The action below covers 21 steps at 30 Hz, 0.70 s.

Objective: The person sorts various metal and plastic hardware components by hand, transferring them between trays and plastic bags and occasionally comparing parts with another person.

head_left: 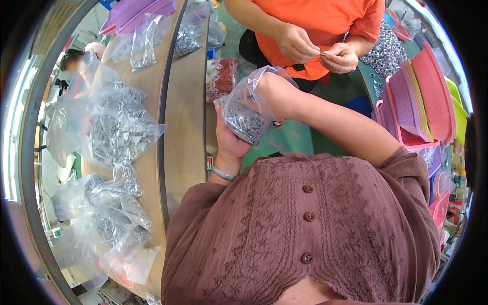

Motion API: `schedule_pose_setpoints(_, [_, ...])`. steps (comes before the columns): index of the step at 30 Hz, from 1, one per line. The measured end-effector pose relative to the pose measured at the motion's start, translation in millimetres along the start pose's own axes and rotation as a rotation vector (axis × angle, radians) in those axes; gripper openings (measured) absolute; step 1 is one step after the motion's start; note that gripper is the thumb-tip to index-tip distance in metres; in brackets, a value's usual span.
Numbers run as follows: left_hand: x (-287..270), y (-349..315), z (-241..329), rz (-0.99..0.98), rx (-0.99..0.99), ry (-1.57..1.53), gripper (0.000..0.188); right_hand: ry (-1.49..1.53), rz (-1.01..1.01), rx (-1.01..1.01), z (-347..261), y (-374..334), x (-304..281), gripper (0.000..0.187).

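Observation:
A clear plastic bag (244,121) full of small grey metal parts hangs in front of me, just off the bench's right edge. Cupped under and along its left side, my left hand (230,136) supports it, with a pale bangle on the wrist. My right hand (274,95) reaches over from the right and bends down into the bag's mouth. Plastic and the back of that hand hide its fingers, so what they hold is not visible.
On the bench (185,127) at left lie several filled bags (114,129) of metal parts. A co-worker in an orange shirt (325,25) pinches a small piece opposite me. Stacked pink baskets (432,94) and a heap of metal rings (384,51) are at right.

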<state>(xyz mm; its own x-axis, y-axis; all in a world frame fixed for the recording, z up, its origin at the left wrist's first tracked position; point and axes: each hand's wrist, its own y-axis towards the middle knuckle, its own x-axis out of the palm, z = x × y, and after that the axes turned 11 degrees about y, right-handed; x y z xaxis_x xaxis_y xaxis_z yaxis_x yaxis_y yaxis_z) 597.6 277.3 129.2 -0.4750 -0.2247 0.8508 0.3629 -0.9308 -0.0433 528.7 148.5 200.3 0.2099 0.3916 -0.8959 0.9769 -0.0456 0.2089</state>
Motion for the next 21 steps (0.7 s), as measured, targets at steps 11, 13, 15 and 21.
schedule_pose_setpoints(11, [-26,-8,4,0.023,-0.031,-0.184,0.058,1.609,0.422,0.543,12,-36,-50,0.011])
schedule_pose_setpoints(13, [-36,-9,6,0.038,-0.053,-0.168,0.056,1.823,0.495,0.535,17,-39,-51,0.009])
schedule_pose_setpoints(15, [-40,-11,7,0.088,-0.059,-0.164,0.052,1.899,0.47,0.465,20,-39,-48,0.01])
schedule_pose_setpoints(21, [-30,-13,5,0.027,-0.061,-0.186,0.054,1.872,0.528,0.467,11,-40,-54,0.01])
